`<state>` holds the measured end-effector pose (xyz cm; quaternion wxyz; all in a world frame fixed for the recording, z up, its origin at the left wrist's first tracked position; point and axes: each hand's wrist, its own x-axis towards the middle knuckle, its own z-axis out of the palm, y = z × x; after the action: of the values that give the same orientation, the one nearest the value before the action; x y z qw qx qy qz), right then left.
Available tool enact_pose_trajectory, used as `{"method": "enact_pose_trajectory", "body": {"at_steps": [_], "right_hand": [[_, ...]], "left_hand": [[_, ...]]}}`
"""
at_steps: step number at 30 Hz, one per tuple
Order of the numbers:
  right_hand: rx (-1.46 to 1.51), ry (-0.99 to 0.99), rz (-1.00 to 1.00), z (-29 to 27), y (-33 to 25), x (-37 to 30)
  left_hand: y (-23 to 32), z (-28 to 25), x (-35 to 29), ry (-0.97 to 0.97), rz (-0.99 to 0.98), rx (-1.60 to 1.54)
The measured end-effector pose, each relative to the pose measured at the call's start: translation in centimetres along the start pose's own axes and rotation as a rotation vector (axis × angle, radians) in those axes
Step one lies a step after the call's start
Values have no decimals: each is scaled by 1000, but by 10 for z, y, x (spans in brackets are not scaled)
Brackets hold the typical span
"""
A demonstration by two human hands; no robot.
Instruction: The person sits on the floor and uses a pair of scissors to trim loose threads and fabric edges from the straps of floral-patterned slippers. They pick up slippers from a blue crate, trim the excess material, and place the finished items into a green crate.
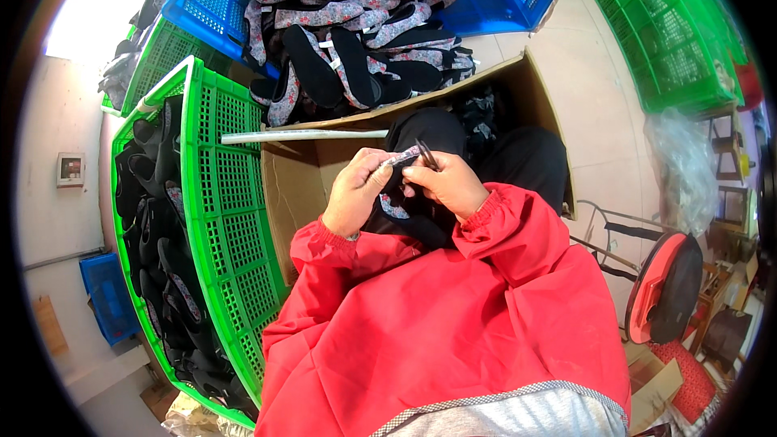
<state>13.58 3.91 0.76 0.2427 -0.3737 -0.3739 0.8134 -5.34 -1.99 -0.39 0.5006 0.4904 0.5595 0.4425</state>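
My left hand is closed, its thumb and fingers pinching the edge of a black cloth slipper with floral lining. The slipper hangs below both hands, over my lap, partly hidden by the fingers. In my right hand is a pair of small black thread snips. Their two dark tips point up and away from me, beside the pinched floral edge. The right fingers are curled near the slipper, and whether they also grip its cloth is unclear.
An open cardboard box surrounds my knees, with a grey bar across it. Beyond lie heaped floral slippers and a blue crate. A green crate of dark slippers stands left. At right are green crates and a round-seated stool.
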Motion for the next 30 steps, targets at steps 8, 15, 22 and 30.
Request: {"method": "enact_pose_trajectory", "body": {"at_steps": [8, 15, 22, 30], "right_hand": [[233, 374, -181, -49, 7, -10], [-438, 207, -309, -46, 61, -24], [-523, 354, -350, -28, 60, -29], [-501, 330, -410, -31, 59, -34]], "left_hand": [[16, 9, -16, 54, 112, 210], [6, 35, -11, 240, -91, 198], [-13, 41, -7, 434, 44, 73], [-29, 39, -4, 431, -25, -648]]}}
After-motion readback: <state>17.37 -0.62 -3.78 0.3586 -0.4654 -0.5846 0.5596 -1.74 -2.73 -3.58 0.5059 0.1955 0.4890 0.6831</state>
